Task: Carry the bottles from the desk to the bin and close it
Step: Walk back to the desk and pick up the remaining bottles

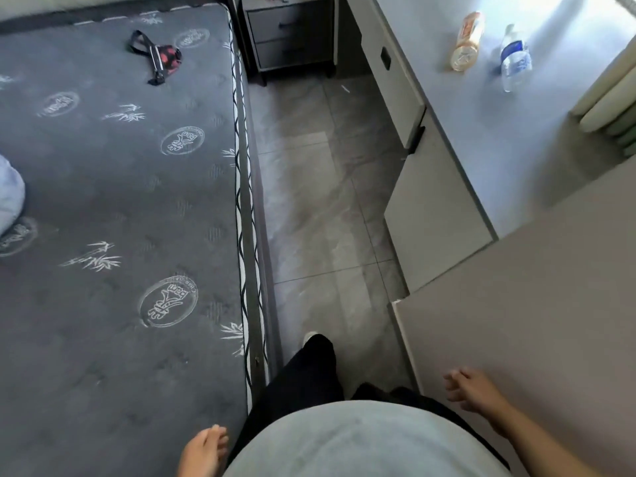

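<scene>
From my feed, the quilted dark grey mattress with its stamped round emblems fills the side left of the desk, a black strap with a red patterned piece lying on it, and my left hand hangs at its near edge, fingers relaxed and holding nothing. Across the grey tiled floor stands the smooth pale desk. On its far end the amber bottle and the clear water bottle lie just apart, while my right hand, well short of them, hovers loosely spread and empty.
</scene>
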Motion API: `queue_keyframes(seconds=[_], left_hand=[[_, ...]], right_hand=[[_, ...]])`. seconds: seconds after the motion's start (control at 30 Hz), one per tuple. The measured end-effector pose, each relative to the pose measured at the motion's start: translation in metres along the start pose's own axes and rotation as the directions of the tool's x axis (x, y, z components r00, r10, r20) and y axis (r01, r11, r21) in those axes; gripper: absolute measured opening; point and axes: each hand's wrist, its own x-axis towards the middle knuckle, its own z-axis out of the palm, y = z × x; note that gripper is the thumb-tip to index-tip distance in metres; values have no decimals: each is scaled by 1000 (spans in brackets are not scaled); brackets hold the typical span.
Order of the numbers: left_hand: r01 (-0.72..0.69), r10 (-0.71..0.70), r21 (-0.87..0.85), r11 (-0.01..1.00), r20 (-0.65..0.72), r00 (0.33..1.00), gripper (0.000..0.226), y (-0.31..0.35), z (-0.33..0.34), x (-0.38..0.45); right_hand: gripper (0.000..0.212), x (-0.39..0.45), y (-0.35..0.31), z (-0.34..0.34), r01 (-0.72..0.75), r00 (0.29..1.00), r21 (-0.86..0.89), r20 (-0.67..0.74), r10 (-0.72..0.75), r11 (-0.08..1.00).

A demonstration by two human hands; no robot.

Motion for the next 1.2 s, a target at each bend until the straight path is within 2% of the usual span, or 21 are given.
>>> queue_keyframes(seconds=[0.13,0.37,0.5,0.73,0.9,1.03,1.2], left_hand=[[18,-19,18,1000,61,998,28,62,-2,49],[-158,138,124,980,155,978,25,187,7,121],[-194,170,138,971,171,971,27,242,24,159],[-118,104,112,987,126,987,28,303,42,203],[-49,42,79,996,89,995,28,343,40,230],[-27,19,74,997,107,994,26,387,40,263],[-107,79,147,983,184,980,26,479,47,313]], right_hand=[[26,10,-24,12,-31,999,-58,-25,30,998],[23,31,-84,8,-62,995,-140,-92,50,988],[21,64,-135,3,-70,989,-113,-139,54,991],[22,128,-260,-14,-5,992,78,-122,15,997],[21,153,-334,-22,52,991,128,-130,-35,990],[22,174,-366,-20,21,990,146,-144,0,989],[22,186,-383,-4,-54,982,213,-168,91,976]])
